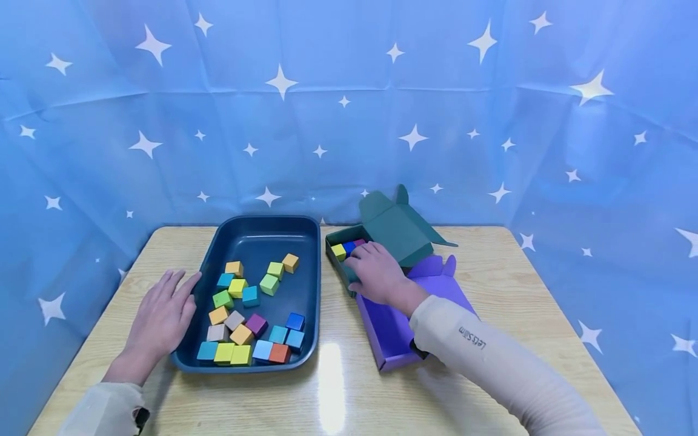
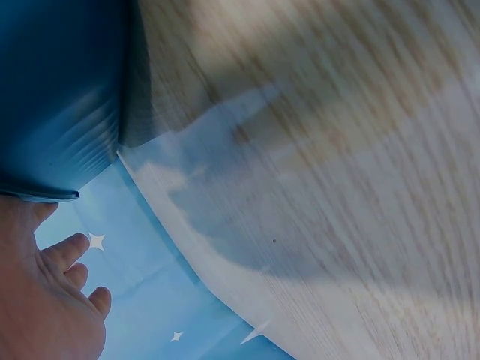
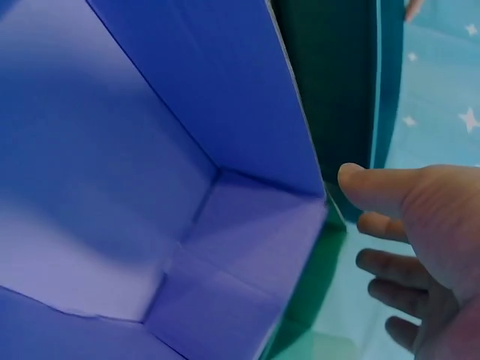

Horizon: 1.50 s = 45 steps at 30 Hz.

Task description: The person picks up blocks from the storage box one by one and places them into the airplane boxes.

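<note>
In the head view, the left hand (image 1: 160,315) touches the blue tray (image 1: 262,233) of cubes (image 1: 237,287) at left; right of centre, the right hand (image 1: 378,275) covers part of the green box (image 1: 340,274), near 3 small blocks (image 1: 339,252). In the left wrist view, loose fingers lie lower left. In the right wrist view, thumb and fingers stand apart at right, beside the purple box (image 3: 255,97).

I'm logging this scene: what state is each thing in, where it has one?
Tray: uncovered, scattered cubes inside
Green box: open, three cubes visible inside
Purple box: open
Backdrop: creased
Left hand: spread, at tray rim
Right hand: over green box, no cube visible in it
</note>
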{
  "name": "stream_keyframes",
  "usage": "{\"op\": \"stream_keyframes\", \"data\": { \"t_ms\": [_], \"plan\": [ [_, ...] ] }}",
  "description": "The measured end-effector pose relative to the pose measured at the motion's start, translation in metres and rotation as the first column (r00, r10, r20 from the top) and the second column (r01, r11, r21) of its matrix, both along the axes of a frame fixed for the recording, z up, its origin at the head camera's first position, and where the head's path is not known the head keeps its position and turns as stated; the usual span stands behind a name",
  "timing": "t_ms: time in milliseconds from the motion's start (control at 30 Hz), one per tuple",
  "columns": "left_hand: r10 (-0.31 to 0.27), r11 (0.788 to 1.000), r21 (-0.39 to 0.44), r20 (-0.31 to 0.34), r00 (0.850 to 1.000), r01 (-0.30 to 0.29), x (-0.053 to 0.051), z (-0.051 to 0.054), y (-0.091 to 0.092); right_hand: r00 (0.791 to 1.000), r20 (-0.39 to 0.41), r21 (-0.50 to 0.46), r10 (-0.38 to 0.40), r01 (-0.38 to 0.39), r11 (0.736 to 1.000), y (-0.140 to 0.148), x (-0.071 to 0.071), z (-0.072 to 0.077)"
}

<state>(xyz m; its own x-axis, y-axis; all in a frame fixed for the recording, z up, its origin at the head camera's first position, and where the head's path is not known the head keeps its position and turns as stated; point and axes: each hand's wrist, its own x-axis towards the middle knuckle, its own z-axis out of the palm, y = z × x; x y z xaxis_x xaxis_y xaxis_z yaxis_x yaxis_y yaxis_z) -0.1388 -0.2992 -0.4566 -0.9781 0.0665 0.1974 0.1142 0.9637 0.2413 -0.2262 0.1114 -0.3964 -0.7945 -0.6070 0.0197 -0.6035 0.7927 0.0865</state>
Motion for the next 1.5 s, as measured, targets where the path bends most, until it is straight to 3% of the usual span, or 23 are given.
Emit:
{"op": "stream_keyframes", "data": {
  "t_ms": [233,567,833,1200,1333,1500],
  "plan": [
    [-0.015,1.000,-0.001,-0.011,1.000,0.015,0.001,0.000,-0.001,0.999,0.024,0.010,-0.033,0.032,0.999,0.001,0.006,-0.008],
    [-0.020,1.000,0.004,-0.009,1.000,0.020,0.000,-0.001,0.000,0.999,-0.048,0.034,-0.013,0.015,0.999,-0.001,0.008,-0.013],
    [-0.017,1.000,0.001,-0.010,1.000,0.017,-0.001,0.000,-0.001,0.998,-0.056,-0.016,-0.027,0.026,1.000,-0.006,0.000,-0.019],
    [-0.024,1.000,0.006,-0.010,1.000,0.024,0.000,0.001,-0.001,0.992,-0.022,0.008,-0.122,0.122,0.992,-0.019,-0.010,-0.020],
    [-0.021,1.000,0.003,-0.010,1.000,0.021,0.001,0.001,-0.002,0.992,-0.093,0.014,-0.085,0.087,0.996,-0.019,0.003,-0.014],
    [-0.022,1.000,0.003,-0.004,1.000,0.022,0.000,0.001,-0.002,0.985,-0.174,0.076,0.022,-0.009,0.997,-0.016,0.041,-0.003]
  ]
}}
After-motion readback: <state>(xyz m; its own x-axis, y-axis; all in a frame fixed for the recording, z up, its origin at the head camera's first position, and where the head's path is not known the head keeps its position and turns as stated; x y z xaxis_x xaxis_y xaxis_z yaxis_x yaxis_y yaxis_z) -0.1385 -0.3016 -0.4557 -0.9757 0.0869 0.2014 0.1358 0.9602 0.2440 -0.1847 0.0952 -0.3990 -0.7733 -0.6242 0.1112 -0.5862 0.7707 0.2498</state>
